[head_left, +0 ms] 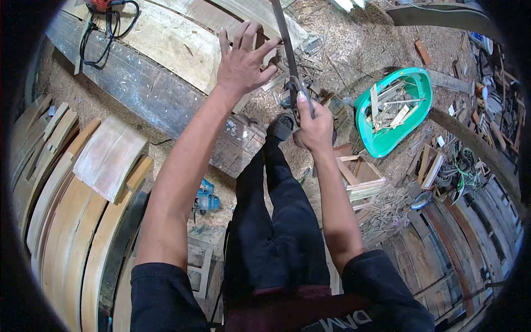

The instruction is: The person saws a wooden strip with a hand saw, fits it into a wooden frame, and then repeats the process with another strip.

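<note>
My left hand (241,65) rests with spread fingers at the near end of pale wooden boards (182,52) lying on the workbench (133,80). Its fingertips point toward the blade beside it. My right hand (317,126) is wrapped around the handle of what looks like a hand saw (287,41), thumb along the top of the grip. The long, narrow, dark blade runs forward past the board ends, seen nearly edge-on, and its tip leaves the top of the view.
A green plastic tub (381,145) with wood offcuts stands at right. Curved wooden pieces (83,221) are stacked at left. A red power tool (101,4) with a black cord lies on the bench; a blue power tool (207,200) sits below it. Sawdust and scraps cover the floor.
</note>
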The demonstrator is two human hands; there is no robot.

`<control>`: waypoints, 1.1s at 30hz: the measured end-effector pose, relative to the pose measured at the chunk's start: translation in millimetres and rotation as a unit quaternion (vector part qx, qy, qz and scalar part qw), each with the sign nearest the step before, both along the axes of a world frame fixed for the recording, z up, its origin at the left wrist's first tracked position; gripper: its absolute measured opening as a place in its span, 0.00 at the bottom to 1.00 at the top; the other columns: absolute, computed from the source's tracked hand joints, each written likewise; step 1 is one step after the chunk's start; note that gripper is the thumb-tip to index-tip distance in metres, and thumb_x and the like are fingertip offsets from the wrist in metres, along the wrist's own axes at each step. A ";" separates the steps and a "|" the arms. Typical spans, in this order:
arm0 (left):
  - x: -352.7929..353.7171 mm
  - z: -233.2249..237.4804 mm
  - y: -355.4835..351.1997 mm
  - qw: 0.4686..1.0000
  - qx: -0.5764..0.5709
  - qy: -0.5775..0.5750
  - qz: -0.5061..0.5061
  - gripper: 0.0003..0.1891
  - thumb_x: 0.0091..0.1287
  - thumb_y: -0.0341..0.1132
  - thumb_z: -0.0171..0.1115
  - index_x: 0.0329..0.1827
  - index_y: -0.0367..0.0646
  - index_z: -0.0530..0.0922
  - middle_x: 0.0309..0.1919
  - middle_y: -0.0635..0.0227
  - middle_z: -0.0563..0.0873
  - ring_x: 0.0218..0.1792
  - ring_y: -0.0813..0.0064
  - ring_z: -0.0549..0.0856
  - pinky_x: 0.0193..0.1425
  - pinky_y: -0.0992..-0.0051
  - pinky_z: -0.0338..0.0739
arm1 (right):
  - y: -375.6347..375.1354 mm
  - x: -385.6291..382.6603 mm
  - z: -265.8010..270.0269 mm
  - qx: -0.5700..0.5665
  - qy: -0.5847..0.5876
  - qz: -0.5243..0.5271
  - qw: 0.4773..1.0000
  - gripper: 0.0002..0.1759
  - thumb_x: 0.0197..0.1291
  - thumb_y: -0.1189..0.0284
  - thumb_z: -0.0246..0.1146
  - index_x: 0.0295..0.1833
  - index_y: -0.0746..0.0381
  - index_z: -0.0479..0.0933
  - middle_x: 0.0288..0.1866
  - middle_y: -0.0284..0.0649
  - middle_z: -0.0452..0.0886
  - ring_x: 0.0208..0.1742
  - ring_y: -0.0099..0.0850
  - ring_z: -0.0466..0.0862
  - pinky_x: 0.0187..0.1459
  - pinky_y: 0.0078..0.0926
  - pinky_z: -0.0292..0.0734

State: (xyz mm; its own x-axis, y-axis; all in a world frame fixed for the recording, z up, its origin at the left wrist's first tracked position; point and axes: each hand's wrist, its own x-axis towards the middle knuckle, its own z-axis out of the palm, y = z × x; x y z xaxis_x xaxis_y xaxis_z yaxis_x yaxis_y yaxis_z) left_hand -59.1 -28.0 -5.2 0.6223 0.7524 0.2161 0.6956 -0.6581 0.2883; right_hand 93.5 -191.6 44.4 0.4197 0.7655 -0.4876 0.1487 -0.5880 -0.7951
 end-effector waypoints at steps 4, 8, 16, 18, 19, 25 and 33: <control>-0.3 0.1 0.4 1.000 0.000 -0.005 -0.002 0.33 0.57 0.52 0.67 0.69 0.71 0.72 0.71 0.61 0.63 0.78 0.57 0.58 0.77 0.32 0.46 | -15.9 -2.1 8.2 -0.002 -0.009 -0.010 1.000 0.29 0.74 0.54 0.60 0.25 0.66 0.73 0.17 0.29 0.65 0.24 0.20 0.63 0.25 0.29 0.62; 0.5 0.9 -0.5 1.000 0.000 0.016 0.003 0.33 0.56 0.53 0.67 0.68 0.71 0.73 0.71 0.60 0.63 0.78 0.57 0.58 0.77 0.31 0.47 | -2.5 5.6 6.0 0.008 -0.018 0.025 0.999 0.29 0.74 0.53 0.60 0.26 0.65 0.74 0.18 0.28 0.65 0.23 0.19 0.65 0.25 0.27 0.61; 1.2 0.9 0.5 1.000 -0.002 0.002 0.000 0.33 0.56 0.53 0.68 0.68 0.69 0.73 0.72 0.60 0.63 0.78 0.57 0.59 0.77 0.32 0.47 | -11.3 7.4 10.6 -0.025 -0.013 0.017 0.999 0.28 0.74 0.55 0.61 0.26 0.65 0.74 0.18 0.26 0.66 0.23 0.17 0.64 0.25 0.26 0.60; 0.2 1.6 -0.9 1.000 -0.004 0.002 0.002 0.33 0.56 0.52 0.68 0.68 0.69 0.74 0.72 0.60 0.64 0.78 0.57 0.59 0.77 0.33 0.47 | -10.7 3.9 9.6 -0.004 -0.001 0.014 1.000 0.28 0.73 0.54 0.61 0.26 0.66 0.73 0.18 0.27 0.66 0.23 0.18 0.64 0.25 0.27 0.61; -0.2 -0.1 -0.5 1.000 -0.005 0.003 0.001 0.33 0.56 0.52 0.68 0.68 0.69 0.73 0.72 0.60 0.63 0.78 0.57 0.59 0.78 0.33 0.47 | -14.4 2.4 8.3 -0.003 -0.001 0.012 1.000 0.28 0.73 0.54 0.60 0.26 0.66 0.73 0.18 0.28 0.66 0.23 0.19 0.64 0.25 0.27 0.61; 1.0 1.4 1.5 1.000 0.006 0.003 -0.001 0.34 0.56 0.52 0.68 0.69 0.67 0.71 0.71 0.61 0.64 0.78 0.57 0.59 0.77 0.34 0.47 | 4.5 2.8 11.9 0.009 -0.032 0.019 0.999 0.27 0.73 0.56 0.61 0.26 0.66 0.73 0.18 0.29 0.65 0.23 0.19 0.63 0.25 0.28 0.60; -0.3 -3.0 0.2 1.000 0.010 0.001 0.000 0.35 0.56 0.53 0.68 0.69 0.64 0.69 0.71 0.62 0.65 0.77 0.58 0.59 0.78 0.35 0.48 | -18.2 0.1 0.8 0.010 -0.010 -0.006 1.000 0.27 0.73 0.56 0.62 0.24 0.64 0.72 0.18 0.26 0.65 0.23 0.18 0.63 0.24 0.27 0.59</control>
State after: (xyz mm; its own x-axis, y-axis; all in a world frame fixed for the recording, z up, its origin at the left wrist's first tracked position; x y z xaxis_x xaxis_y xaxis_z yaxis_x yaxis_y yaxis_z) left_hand -59.3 -27.9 -8.2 0.6221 0.7483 0.2303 0.6967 -0.6632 0.2734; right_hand 93.7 -209.8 45.3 0.4385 0.7699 -0.4637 0.1571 -0.5737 -0.8039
